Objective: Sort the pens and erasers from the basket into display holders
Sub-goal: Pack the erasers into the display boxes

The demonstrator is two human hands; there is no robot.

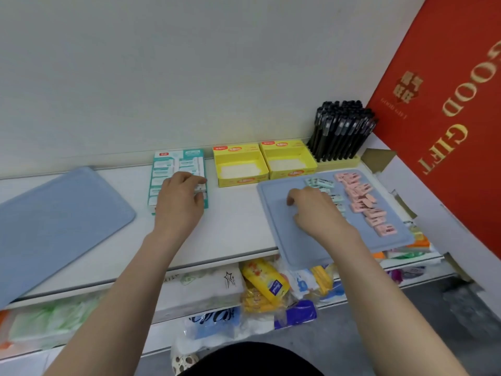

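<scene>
On the white shelf, my left hand (179,202) lies over a teal-and-white display box (177,165) and pinches a small white eraser (200,189) at its right edge. My right hand (315,210) rests with curled fingers on a blue tray (295,248), reaching among several mint-green erasers (322,182). A pile of pink erasers (363,199) lies further right on the same tray. Two yellow display boxes (240,165) (288,160) stand behind, showing white bottoms. A yellow holder full of black pens (343,128) stands at the back right.
A second blue tray (54,226) lies at the left, overhanging the shelf's front edge. A red gift bag (447,118) leans at the right beside a cardboard box (379,158). Packaged goods (260,283) fill the lower shelf.
</scene>
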